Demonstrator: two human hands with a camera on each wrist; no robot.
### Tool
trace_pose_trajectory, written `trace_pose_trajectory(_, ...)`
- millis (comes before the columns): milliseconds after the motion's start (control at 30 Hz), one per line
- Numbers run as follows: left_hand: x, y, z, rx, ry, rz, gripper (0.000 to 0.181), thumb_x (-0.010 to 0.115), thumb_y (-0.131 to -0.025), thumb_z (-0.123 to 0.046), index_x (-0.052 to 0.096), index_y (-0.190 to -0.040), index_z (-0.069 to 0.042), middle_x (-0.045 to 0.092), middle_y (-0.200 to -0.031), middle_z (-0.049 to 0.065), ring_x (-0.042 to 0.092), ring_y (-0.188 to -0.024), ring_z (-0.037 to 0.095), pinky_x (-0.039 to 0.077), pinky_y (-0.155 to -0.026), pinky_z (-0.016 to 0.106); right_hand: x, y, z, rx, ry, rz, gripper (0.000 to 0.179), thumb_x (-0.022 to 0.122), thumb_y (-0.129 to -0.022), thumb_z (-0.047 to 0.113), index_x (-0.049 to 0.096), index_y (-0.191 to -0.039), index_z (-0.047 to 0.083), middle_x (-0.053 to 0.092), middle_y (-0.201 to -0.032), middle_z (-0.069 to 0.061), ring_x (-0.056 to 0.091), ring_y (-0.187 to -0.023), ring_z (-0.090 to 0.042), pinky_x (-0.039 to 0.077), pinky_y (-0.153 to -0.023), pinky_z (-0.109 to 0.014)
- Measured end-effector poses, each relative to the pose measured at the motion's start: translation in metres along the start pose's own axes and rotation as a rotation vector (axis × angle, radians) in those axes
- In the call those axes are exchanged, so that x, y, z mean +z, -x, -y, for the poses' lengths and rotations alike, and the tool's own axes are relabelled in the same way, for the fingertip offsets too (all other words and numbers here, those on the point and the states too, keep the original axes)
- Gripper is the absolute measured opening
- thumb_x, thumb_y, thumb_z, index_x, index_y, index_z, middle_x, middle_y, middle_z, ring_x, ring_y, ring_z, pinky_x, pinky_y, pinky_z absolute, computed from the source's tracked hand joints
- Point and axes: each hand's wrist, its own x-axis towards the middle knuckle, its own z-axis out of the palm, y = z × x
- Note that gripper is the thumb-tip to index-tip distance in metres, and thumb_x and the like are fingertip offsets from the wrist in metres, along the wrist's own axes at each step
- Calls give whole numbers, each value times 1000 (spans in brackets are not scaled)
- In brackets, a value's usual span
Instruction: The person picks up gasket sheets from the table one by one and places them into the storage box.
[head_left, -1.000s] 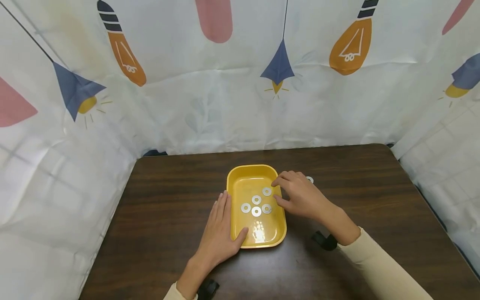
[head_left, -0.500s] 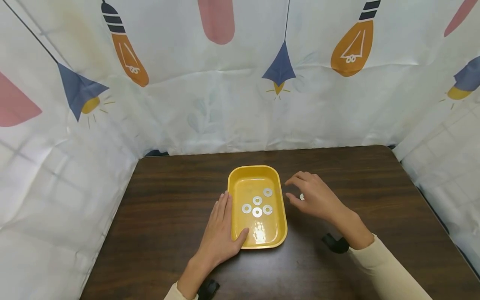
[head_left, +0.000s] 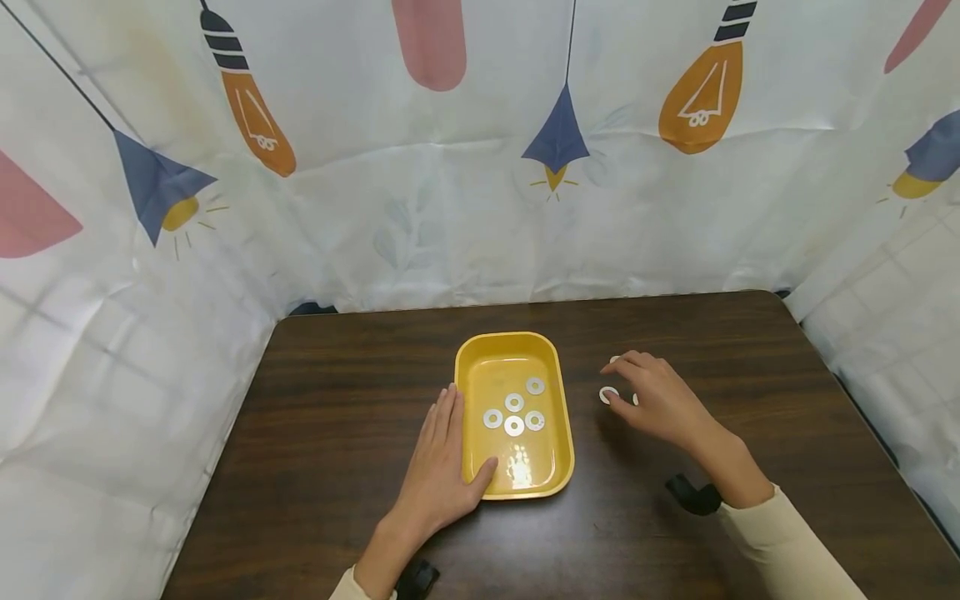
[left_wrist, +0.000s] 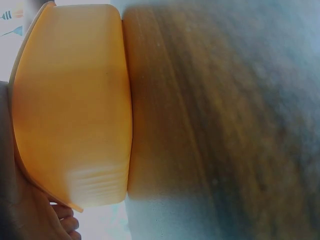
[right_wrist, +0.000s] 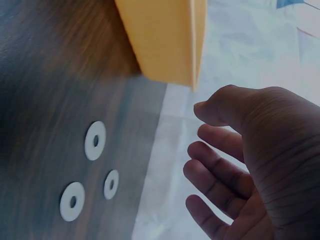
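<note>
A yellow tray (head_left: 542, 457) stands on the dark wood table, holding several flat metal washers (head_left: 507, 403) on its floor. My left hand (head_left: 441, 471) rests along the tray's left rim, fingers straight and thumb over the near left corner. In the left wrist view the tray's outer wall (left_wrist: 72, 110) fills the left half. To the right of the tray, my right hand (head_left: 663, 404) hovers over more washers, its fingers loosely bent and nothing between them. The right wrist view shows three washers (right_wrist: 95, 154) lying apart on the table below the fingers; in the head view the hand partly covers them.
The brown wooden table (head_left: 360, 417) extends on both sides of the tray. A white curtain (head_left: 480, 217) printed with lamps and bulbs hangs behind its far edge and along the sides. Black straps (head_left: 692, 495) are on both wrists.
My right hand has moved right, from over the tray's right edge to above the washers on the table. The left hand and the tray stay in place.
</note>
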Motion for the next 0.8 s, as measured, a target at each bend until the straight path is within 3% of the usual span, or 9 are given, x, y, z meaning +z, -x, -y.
trace_pose_trajectory(233,1,1,0,10,-4,-5,104,71,-91,-49,21,-167,1,20,-178,16,22,-165,32,9,-135,33,8,6,-8,7,11,-7,31,79,-91,15,75,-119,3,72,-119,-16,69,-111,-38,55,-96,-64)
trace_pose_trajectory(433,0,1,0,-14,21,38,104,70,-93,-49,18,-168,0,15,-179,13,16,-167,28,-11,-131,15,12,9,-17,-6,11,-25,29,80,-90,12,76,-117,2,73,-114,-14,71,-103,-35,57,-91,-61)
trace_pose_trajectory(800,0,1,0,-8,0,12,104,71,-91,-49,20,-168,1,18,-179,14,20,-166,31,2,-135,26,18,20,-38,77,18,-9,29,80,-90,14,76,-116,4,74,-115,-16,71,-105,-39,54,-91,-64)
